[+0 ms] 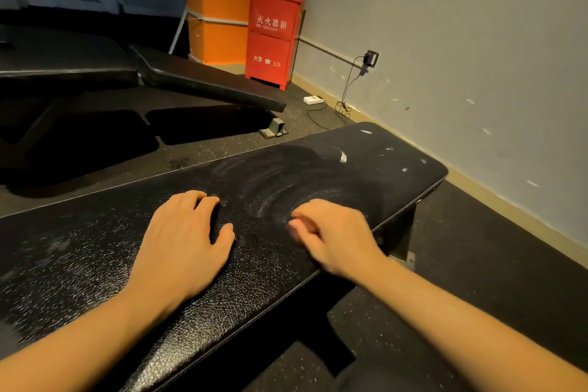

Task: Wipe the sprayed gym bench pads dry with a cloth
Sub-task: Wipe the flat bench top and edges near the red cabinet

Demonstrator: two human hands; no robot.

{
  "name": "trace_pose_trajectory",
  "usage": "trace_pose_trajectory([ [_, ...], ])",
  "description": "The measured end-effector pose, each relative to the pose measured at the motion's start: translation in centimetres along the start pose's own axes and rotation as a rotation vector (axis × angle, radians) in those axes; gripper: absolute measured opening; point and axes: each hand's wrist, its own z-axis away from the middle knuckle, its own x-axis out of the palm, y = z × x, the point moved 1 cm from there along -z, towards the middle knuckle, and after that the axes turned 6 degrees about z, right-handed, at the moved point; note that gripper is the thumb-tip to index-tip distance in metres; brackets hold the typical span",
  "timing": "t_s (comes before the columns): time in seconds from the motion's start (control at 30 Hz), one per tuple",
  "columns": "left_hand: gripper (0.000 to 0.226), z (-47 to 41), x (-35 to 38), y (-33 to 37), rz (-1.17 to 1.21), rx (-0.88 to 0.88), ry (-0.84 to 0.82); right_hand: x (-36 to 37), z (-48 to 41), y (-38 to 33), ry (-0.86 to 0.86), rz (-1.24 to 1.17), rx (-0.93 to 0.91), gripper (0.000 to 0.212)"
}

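From the head view, the black bench pad runs from the lower left up to its rounded far end by the wall. Both of the person's bare hands are on it, close to the near long edge. The left hand lies palm down with its fingers loosely bent and its tips on the vinyl, and I can see nothing held in it. The right hand sits just beside the near edge, closer to the far end. It is blurred, with the fingers curled in and the thumb against them, and I cannot tell whether they pinch anything.

I see no cloth anywhere. If a dark one lies under either palm, it is hidden.

Pale swirl marks arc across the pad beyond the hands. A few white flecks sit nearer the far end, and a fine sheen speckles the stretch towards the lower left.

To dry this well, I would say the cloth should be kept flat under the whole palm and drawn in overlapping straight passes from the far end back. The cloth should be turned to a dry face once it smears rather than lifts. The flecks and the left stretch look untouched.

Behind are a second bench and a red fire-extinguisher box.
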Motion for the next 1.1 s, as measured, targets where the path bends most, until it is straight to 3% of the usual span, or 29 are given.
trace_pose_trajectory([
  [0.13, 0.049, -0.2, 0.1, 0.2, -0.003, 0.001, -0.007, 0.0, -2.2, 9.5, 0.013, 0.255, 0.432, 0.021],
  [0.23, 0.051, -0.2, -0.1, 0.3, -0.011, -0.001, -0.015, 1.1, -5.4, 9.3, 0.069, 0.333, 0.519, 0.025],
  [0.3, 0.051, -0.1, -0.2, 0.2, -0.009, -0.001, -0.017, 2.1, -6.5, 4.8, 0.055, 0.262, 0.432, 0.027],
  [0.4, 0.050, 0.0, -0.1, 0.2, 0.000, 0.004, -0.009, 1.6, -4.5, -3.3, -0.008, 0.079, 0.068, 0.025],
  [0.47, 0.049, -0.1, 0.0, 0.1, -0.002, 0.001, -0.006, 1.0, -2.8, -4.1, -0.046, -0.031, -0.107, 0.022],
  [0.53, 0.049, -0.1, 0.2, -0.1, -0.002, -0.005, -0.006, 0.8, -2.9, -1.0, -0.059, -0.027, 0.032, 0.021],
  [0.63, 0.050, -0.2, 0.3, -0.1, -0.005, 0.004, -0.014, 1.0, -5.9, 5.6, -0.008, 0.183, 0.367, 0.024],
  [0.73, 0.050, -0.2, 0.4, -0.2, -0.003, 0.007, -0.016, 2.3, -9.3, 6.4, -0.011, 0.278, 0.471, 0.021],
  [0.83, 0.050, -0.2, 0.3, -0.2, 0.002, 0.010, -0.003, 3.9, -10.6, 0.0, 0.046, 0.154, 0.354, 0.021],
  [0.97, 0.058, -0.2, 0.3, -0.4, -0.009, 0.011, -0.017, 2.9, -7.6, -6.1, -0.053, -0.070, -0.127, 0.021],
  [1.03, 0.058, -0.1, 0.4, -0.4, -0.002, 0.016, -0.015, 2.0, -6.8, -3.5, -0.049, -0.090, -0.125, 0.020],
  [1.1, 0.055, 0.0, 0.6, -0.4, 0.000, 0.016, -0.010, 2.1, -7.5, 0.9, -0.008, 0.003, 0.060, 0.019],
])
